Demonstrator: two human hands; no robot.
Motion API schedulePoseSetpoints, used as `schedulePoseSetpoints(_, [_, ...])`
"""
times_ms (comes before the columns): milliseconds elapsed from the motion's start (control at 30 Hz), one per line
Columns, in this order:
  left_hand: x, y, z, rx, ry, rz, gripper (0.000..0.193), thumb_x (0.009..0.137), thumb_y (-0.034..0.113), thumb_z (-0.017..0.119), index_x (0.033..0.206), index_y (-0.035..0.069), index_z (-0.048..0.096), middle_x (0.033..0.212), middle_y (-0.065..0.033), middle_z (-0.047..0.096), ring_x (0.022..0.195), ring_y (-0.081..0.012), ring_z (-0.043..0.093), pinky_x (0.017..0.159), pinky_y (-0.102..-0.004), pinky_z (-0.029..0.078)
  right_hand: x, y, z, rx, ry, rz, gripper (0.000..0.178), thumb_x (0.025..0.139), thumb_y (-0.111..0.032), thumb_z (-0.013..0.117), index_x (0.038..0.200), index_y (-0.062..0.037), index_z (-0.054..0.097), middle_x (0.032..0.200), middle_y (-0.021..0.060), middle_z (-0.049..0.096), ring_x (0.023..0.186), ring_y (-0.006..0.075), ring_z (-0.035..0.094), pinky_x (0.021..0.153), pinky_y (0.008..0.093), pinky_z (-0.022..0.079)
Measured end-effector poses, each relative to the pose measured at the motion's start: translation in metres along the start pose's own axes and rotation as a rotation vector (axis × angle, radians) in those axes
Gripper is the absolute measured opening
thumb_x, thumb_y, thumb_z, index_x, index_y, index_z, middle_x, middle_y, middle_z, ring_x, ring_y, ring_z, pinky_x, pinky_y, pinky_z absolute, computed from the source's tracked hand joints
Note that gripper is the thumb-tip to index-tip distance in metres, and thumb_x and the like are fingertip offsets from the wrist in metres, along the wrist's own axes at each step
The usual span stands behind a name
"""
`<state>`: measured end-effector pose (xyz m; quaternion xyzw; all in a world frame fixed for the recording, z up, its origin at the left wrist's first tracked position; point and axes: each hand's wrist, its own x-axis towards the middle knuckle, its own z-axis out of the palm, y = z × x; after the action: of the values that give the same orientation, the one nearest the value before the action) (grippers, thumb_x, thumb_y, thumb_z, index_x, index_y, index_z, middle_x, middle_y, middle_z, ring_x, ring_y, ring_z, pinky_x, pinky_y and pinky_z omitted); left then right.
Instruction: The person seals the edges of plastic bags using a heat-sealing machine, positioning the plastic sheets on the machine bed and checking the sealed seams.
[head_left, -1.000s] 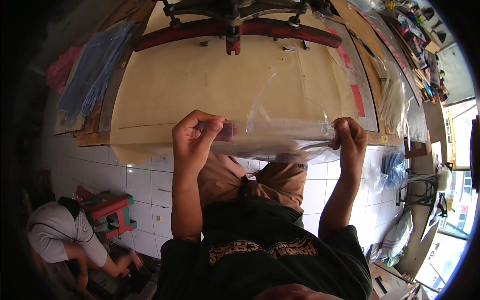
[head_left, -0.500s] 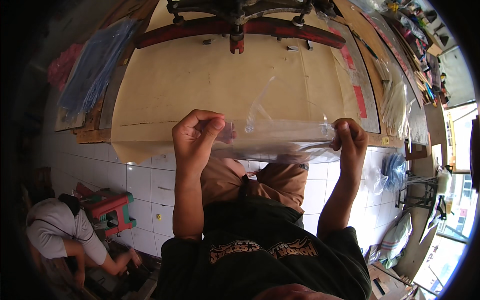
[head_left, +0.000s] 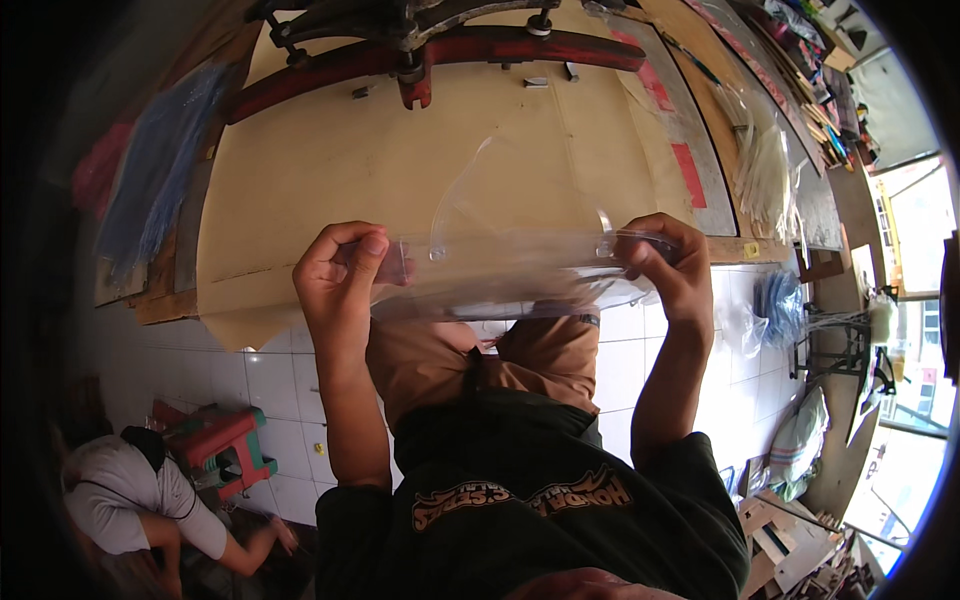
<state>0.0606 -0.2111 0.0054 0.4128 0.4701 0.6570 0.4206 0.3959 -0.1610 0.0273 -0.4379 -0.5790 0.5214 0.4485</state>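
Between both hands a clear plastic bag (head_left: 505, 262) is stretched sideways over the near edge of the table, with a thin transparent handle loop standing up from its upper edge. My left hand (head_left: 342, 280) pinches its left end, the thumb pressed against the fingers. At the other end my right hand (head_left: 675, 262) is closed on the bag, fingers curled over the top and thumb below. The lower part of the bag hangs above my lap and is blurred.
A machine with a red curved bar (head_left: 530, 50) stands over the paper-covered table (head_left: 400, 160). Blue plastic sheets (head_left: 165, 170) lie left, pale clear strips (head_left: 765, 165) right. A person (head_left: 150, 500) crouches at lower left beside a red and green stool (head_left: 220, 450).
The whole scene has shifted leftward in the picture. My right hand has moved inward along the bag, its fingers now curled further over the edge. Both hands still hold the bag.
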Motion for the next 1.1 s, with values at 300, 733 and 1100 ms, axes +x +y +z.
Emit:
schedulePoseSetpoints(300, [0.0, -0.003, 0.0, -0.032, -0.009, -0.02, 0.017, 0.095, 0.012, 0.072, 0.101, -0.001, 0.065, 0.083, -0.0043, 0.067, 0.068, -0.0134, 0.066, 0.062, -0.0316, 0.059, -0.001, -0.002, 0.002, 0.002, 0.046, 0.05, 0.015, 0.078, -0.001, 0.085, 0.087, 0.0021, 0.073, 0.084, 0.0069, 0.074, 0.079, 0.0108, 0.068, 0.076, 0.0253, 0.054])
schedulePoseSetpoints(733, [0.002, -0.003, -0.004, -0.026, -0.055, -0.042, 0.024, 0.094, 0.012, 0.073, 0.111, -0.002, 0.063, 0.079, -0.004, 0.066, 0.07, -0.0138, 0.067, 0.063, -0.0304, 0.058, -0.002, -0.005, 0.007, 0.03, 0.098, 0.055, 0.011, 0.078, 0.003, 0.082, 0.081, 0.0019, 0.071, 0.078, 0.0093, 0.074, 0.072, 0.0127, 0.07, 0.07, 0.0244, 0.055])
schedulePoseSetpoints(1100, [0.03, 0.06, -0.013, 0.149, -0.785, -0.413, 0.115, 0.083, 0.03, 0.087, 0.162, 0.006, 0.007, 0.104, -0.021, 0.072, 0.084, -0.0152, 0.068, 0.083, -0.027, 0.052, -0.002, -0.002, -0.003, -0.021, -0.06, -0.053, 0.013, 0.075, 0.005, 0.084, 0.081, 0.0016, 0.073, 0.081, 0.0078, 0.074, 0.076, 0.0115, 0.068, 0.073, 0.026, 0.052])
